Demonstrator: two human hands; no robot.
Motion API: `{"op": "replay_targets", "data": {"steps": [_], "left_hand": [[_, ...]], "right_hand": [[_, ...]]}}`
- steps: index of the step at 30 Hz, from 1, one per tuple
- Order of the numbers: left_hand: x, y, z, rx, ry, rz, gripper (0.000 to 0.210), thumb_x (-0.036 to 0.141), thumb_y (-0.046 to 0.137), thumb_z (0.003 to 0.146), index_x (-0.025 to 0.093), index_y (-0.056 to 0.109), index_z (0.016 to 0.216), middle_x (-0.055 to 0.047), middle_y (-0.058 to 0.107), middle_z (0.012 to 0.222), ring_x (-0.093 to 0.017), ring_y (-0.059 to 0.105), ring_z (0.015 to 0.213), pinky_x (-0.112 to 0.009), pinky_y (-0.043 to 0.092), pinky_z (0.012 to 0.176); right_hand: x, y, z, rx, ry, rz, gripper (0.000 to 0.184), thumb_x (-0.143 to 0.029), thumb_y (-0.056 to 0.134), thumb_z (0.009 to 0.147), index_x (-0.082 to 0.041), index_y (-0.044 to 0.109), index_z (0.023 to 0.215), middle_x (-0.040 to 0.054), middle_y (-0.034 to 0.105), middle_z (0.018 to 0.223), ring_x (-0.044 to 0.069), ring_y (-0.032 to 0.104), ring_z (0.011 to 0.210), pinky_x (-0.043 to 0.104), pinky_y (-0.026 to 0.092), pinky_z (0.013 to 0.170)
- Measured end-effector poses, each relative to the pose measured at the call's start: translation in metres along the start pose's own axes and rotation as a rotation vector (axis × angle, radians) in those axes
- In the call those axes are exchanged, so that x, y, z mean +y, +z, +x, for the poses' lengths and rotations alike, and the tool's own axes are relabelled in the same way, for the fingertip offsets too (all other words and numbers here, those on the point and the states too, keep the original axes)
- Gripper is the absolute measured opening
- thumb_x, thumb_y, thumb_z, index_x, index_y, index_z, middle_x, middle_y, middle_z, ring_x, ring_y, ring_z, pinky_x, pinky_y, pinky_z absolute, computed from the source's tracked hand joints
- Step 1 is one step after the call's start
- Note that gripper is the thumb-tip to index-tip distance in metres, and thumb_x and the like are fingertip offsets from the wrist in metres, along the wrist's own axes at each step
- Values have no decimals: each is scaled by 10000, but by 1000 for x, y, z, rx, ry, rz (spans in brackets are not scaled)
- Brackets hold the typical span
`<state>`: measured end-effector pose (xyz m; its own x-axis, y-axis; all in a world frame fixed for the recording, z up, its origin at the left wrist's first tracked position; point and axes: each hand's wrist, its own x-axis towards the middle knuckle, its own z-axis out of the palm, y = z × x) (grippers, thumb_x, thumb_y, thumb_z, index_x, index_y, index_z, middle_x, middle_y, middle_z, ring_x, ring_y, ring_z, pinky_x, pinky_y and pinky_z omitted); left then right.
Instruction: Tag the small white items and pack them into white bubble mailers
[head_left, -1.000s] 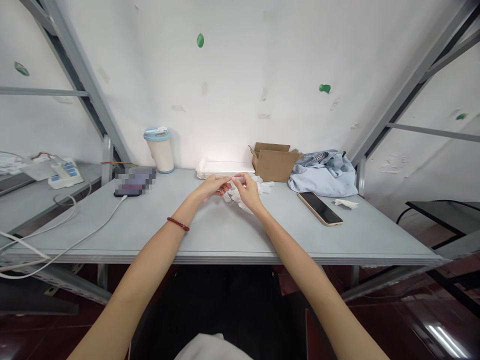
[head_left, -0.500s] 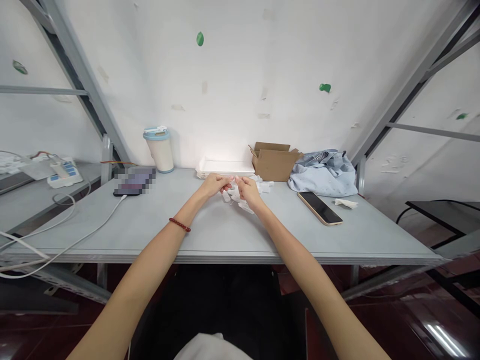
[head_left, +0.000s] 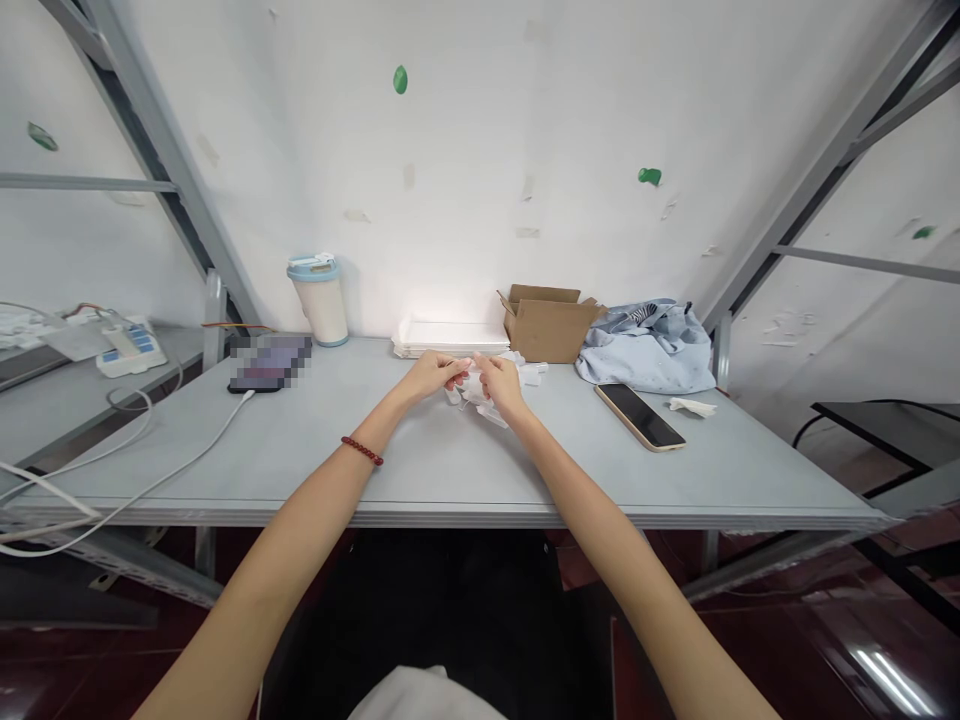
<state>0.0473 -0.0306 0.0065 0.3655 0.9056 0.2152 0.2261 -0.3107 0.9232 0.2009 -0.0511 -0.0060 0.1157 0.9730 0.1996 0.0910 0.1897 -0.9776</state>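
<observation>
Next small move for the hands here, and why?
I'd hold the left hand steady and ease the right hand slightly aside. The two nearly meet by the white pieces on the table, and whatever may be pinched there is too small to make out, so a slight parting would probably show it.

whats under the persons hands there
Below the left hand and right hand, a loose heap of white pieces shows on the grey table. The hands cover part of the heap, so whatever lies there cannot be seen.
</observation>
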Motion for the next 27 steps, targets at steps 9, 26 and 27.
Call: {"op": "replay_targets", "data": {"steps": [9, 26, 27], "left_hand": [[4, -1, 2, 51, -245, -149, 425, 501, 626, 840, 128, 631, 636, -25, 572, 583, -106, 495, 492, -260, 424, 520], [10, -13, 0, 148, -274, -280, 179, 255, 678, 783, 111, 686, 677, 15, 553, 577, -77, 454, 499, -243, 412, 555], [10, -14, 0, 153, -280, -280, 174, 254, 677, 782, 110, 692, 685, 15, 557, 585, -77, 456, 503, -243, 412, 558]], "right_hand": [[4, -1, 0, -108, -357, -249, 257, -402, 607, 787, -192, 662, 925, 34, 698, 894, 173, 601, 770, 306, 461, 748], [-2, -13, 7, 204, -266, -256, 280, -411, 551, 778, -173, 676, 856, 47, 696, 809, 191, 579, 743, 317, 452, 729], [-3, -13, 7, 206, -264, -253, 282, -415, 551, 772, -174, 675, 850, 41, 686, 781, 189, 571, 729, 314, 448, 715]]}}
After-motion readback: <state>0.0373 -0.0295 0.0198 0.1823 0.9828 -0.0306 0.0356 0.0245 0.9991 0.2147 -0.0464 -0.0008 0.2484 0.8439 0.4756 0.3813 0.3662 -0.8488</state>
